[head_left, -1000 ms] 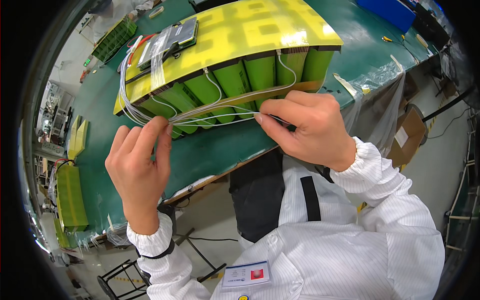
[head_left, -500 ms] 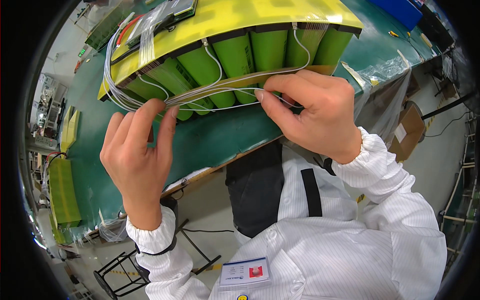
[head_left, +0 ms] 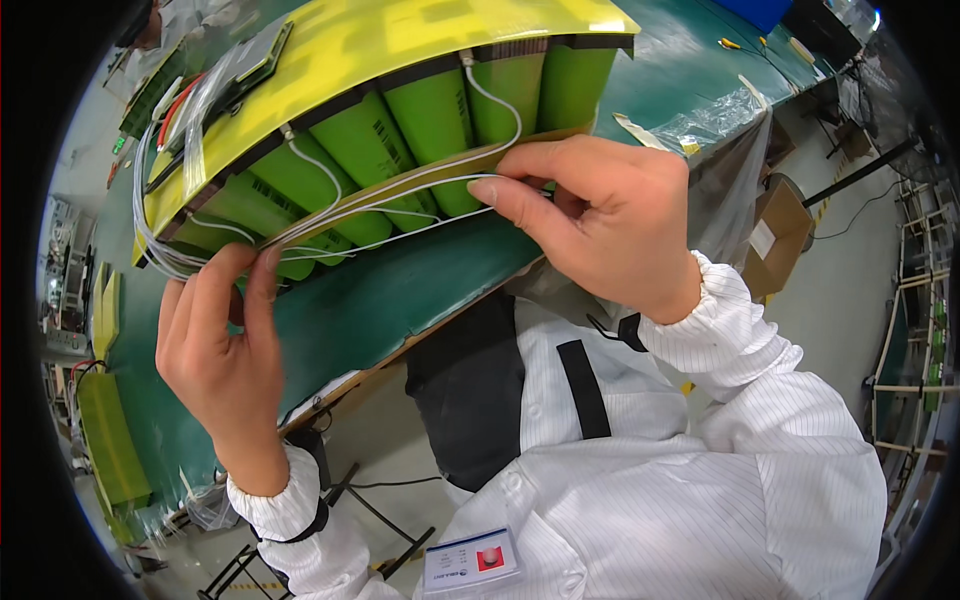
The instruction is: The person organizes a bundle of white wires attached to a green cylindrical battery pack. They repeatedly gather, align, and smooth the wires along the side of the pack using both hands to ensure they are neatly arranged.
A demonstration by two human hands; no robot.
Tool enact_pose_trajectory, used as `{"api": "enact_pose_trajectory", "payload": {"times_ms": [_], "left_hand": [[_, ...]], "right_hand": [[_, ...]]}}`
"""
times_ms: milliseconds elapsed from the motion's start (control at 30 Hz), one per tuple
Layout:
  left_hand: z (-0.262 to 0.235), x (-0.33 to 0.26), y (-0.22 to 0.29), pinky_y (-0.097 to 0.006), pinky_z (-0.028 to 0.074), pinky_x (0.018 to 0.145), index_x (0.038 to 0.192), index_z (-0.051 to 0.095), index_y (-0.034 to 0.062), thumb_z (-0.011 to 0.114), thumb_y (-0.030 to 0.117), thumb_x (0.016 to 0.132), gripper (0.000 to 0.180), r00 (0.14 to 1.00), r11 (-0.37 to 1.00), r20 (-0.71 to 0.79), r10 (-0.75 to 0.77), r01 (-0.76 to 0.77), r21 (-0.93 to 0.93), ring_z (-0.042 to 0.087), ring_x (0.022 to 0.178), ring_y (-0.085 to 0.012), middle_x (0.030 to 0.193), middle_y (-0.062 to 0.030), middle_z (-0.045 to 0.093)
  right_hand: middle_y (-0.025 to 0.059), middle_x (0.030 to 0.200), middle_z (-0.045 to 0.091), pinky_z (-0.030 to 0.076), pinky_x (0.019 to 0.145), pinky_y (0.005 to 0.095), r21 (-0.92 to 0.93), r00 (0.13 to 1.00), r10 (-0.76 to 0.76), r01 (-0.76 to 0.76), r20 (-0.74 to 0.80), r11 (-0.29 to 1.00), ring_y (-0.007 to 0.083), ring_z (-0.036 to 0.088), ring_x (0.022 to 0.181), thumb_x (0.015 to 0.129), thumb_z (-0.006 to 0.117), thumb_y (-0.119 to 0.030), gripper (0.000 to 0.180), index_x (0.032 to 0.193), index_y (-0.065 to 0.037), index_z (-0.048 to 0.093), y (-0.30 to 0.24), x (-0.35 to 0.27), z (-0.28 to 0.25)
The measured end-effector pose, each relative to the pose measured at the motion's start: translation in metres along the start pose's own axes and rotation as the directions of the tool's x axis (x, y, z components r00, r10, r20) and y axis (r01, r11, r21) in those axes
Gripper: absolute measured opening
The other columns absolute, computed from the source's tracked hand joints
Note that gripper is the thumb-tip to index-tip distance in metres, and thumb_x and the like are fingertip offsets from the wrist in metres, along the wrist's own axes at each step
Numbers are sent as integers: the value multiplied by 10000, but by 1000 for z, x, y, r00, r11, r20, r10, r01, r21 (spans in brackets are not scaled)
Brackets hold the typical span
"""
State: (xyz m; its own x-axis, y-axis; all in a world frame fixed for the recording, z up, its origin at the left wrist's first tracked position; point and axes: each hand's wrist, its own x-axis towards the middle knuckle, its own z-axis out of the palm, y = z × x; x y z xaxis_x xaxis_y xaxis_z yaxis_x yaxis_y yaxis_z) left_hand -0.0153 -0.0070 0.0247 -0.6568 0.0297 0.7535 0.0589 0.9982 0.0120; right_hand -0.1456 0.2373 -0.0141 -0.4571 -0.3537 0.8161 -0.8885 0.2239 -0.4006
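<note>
Cardboard box point(head_left: 785, 222): contents unclear. Battery pack point(head_left: 420, 45) on desk point(head_left: 370, 298), green cells point(head_left: 435, 112) inside. Left hand point(head_left: 220, 335) pinching white wire bundle point(head_left: 318, 218), right hand point(head_left: 612, 222) one wire point(head_left: 440, 183). Versus earlier, pack sits further left in view.

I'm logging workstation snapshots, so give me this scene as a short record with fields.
Workpiece: battery pack, green cylindrical cells under a yellow top sheet
Wiring: white wires along the pack's near side
Left hand: pinches the gathered wires
Right hand: pinches wire farther right
Surface: green tabletop
Nearby: cardboard box, right of the table
</note>
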Motion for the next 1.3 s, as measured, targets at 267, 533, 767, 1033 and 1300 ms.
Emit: {"api": "enact_pose_trajectory", "payload": {"times_ms": [267,533,767,1033,1300], "left_hand": [[0,-2,-1,-275,410,544,938,711,17,805,18,832,142,1000,1000,6,-4,5,-28,492,584,-135,773,-24,683],[-1,-1,-3,-277,398,540,925,706,17,809,10,823,145,1000,998,2,-24,24,-53,479,581,-128,758,-22,669],[-2,1,-1,-280,377,540,889,703,22,817,2,804,143,999,997,12,-29,30,-69,454,584,-132,724,-22,633],[-3,1,0,-285,361,541,867,700,22,821,3,798,141,999,997,10,-33,33,-67,450,588,-131,698,-23,604],[-3,1,3,-283,375,567,851,693,22,835,27,792,154,993,990,32,-115,117,-77,447,611,-132,716,-16,627]], "right_hand": [[69,697,699,436,457,257,43,990,134,-132,-50,990,138,577,473,794,829,-96,115,817,-24,742,2,-9,-6],[14,681,694,381,450,180,19,985,160,-159,-66,987,38,550,502,816,848,-73,116,847,5,768,-3,-8,-4],[45,621,666,379,417,243,24,979,172,-171,-110,985,105,523,422,762,838,-85,109,755,-36,740,-1,-7,-1],[36,646,682,380,417,242,26,984,149,-148,-94,989,95,525,430,762,839,-84,105,760,-39,744,0,-7,-3],[36,650,680,378,423,244,43,978,181,-177,-102,983,92,515,438,772,844,-86,116,770,-30,743,0,-8,-1]]}}
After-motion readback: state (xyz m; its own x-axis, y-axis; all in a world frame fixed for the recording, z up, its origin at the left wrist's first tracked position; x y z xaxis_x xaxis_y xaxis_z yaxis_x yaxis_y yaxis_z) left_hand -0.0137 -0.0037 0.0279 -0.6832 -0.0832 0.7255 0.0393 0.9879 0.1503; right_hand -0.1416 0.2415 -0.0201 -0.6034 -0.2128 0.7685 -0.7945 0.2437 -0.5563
